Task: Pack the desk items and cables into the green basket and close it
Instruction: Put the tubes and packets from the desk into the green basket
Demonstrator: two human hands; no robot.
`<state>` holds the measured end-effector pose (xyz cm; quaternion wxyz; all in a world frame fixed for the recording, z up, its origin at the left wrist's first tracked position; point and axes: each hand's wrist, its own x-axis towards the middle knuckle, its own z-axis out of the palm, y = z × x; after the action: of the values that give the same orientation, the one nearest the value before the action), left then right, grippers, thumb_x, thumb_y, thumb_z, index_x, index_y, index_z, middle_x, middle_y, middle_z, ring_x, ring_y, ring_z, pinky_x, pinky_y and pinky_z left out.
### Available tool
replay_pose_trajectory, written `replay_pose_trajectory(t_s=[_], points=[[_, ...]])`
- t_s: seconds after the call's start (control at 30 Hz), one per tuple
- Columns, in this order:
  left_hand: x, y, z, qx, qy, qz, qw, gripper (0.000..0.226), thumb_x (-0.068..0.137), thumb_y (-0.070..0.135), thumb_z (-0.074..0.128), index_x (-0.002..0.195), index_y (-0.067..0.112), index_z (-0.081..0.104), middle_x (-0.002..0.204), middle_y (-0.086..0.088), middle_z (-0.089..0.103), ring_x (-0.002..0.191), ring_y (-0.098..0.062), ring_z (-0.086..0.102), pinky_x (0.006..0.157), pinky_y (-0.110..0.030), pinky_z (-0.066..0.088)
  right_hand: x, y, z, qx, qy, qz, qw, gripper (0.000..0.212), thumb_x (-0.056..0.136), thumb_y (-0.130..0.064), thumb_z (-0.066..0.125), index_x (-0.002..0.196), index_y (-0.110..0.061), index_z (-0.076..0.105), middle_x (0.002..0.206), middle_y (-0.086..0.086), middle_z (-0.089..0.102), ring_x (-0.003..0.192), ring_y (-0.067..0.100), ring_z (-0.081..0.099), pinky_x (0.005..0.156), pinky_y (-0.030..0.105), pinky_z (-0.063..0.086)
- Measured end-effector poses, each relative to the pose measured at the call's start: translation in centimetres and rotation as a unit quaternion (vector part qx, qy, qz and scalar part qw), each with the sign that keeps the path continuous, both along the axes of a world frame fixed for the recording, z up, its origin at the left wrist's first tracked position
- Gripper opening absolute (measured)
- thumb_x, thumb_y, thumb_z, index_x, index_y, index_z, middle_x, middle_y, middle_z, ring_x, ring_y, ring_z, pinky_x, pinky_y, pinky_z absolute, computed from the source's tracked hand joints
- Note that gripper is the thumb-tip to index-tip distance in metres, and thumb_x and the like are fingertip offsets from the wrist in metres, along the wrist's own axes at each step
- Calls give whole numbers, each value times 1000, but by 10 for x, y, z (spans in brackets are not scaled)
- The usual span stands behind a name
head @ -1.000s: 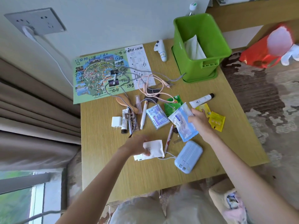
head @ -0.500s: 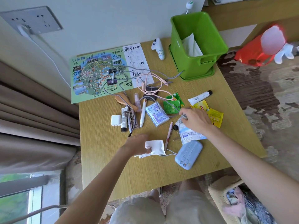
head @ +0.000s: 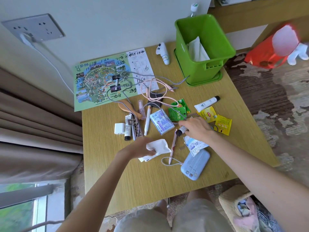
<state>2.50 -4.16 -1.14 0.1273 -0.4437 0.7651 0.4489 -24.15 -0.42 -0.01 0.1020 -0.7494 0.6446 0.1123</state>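
At the lower centre of the frame, the left hand [head: 142, 149] pinches a crumpled white paper packet [head: 158, 146] on the wooden counter [head: 133, 181]. Just beyond, the right hand [head: 195, 127] closes its grip around a small dark-capped tube [head: 181, 130]. Two green [head: 178, 110] and two yellow sachets [head: 215, 119] lie mid-frame. At upper right, the open green plastic basket [head: 200, 71] holds only white paper; packing has barely begun.

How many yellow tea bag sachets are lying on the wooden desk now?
2. One yellow tea bag sachet lies just below the white tube; the other yellow sachet lies to its right, overlapping it slightly. More may be hidden under the right hand.
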Motion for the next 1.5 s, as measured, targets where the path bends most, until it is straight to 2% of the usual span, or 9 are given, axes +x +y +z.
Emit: replay_pose_trajectory(t_s=[0.27,0.37,0.67,0.8,0.93,1.1,1.27,1.4,1.5], points=[[-18,-34,37,-10,128,149,980,19,85,27,73,97,19,62,78,7,63,64,-7,56,49,-9,37,-24,-4,18,-33,-319,-199,926,10,82,-38,70,83,-31,62,65,-4,58,60,18,54,52,29,33],[-33,-42,45,18,159,222,962,21,85,28,73,97,13,64,72,2,65,52,-5,56,48,-18,40,-37,-11,34,-45,-380,-254,888,18,81,-43,66,72,-32,54,70,-2,58,48,5,41,52,30,30],[-100,-61,70,27,232,291,928,11,84,20,74,81,16,64,61,14,65,56,-1,61,51,-11,44,-109,-32,60,-44,-133,-170,975,18,84,-28,61,98,-19,53,61,-1,53,62,30,53,49,31,26],[-127,-68,80,35,260,316,912,15,86,15,72,99,13,65,82,2,72,70,-8,68,60,-14,52,-132,-49,51,-19,32,-76,996,45,90,-29,59,134,-26,49,97,9,70,91,30,66,64,31,35],[-147,-78,88,17,261,335,905,22,86,13,72,104,4,66,87,-7,71,74,-15,67,65,-20,54,-145,-69,37,38,102,-15,994,43,91,-17,58,133,-26,51,108,7,69,99,27,66,68,31,37],[-165,-90,94,7,272,375,886,12,84,15,73,96,14,68,83,-1,73,73,-11,70,67,-23,55,-149,-75,20,80,107,33,991,40,89,-5,56,125,-21,57,108,6,69,100,26,66,72,32,42],[-179,-95,102,-12,263,397,879,12,84,17,74,93,13,67,76,-3,72,60,-10,67,48,-17,48,-161,-72,15,62,76,56,994,17,89,-6,52,102,-11,62,94,6,67,83,26,63,65,33,38],[-189,-103,112,-15,274,415,867,19,83,18,75,98,11,66,76,-1,72,57,-8,67,43,-15,47,-172,-76,39,19,-55,15,998,11,90,-28,59,85,-19,58,67,-3,53,66,24,54,55,31,29],[-199,-112,123,-15,293,418,860,17,83,16,74,97,8,67,80,-7,73,63,-13,69,52,-19,52,-178,-77,72,-34,-203,-44,978,39,82,-34,69,61,-26,38,54,-11,42,51,14,46,45,25,25]])
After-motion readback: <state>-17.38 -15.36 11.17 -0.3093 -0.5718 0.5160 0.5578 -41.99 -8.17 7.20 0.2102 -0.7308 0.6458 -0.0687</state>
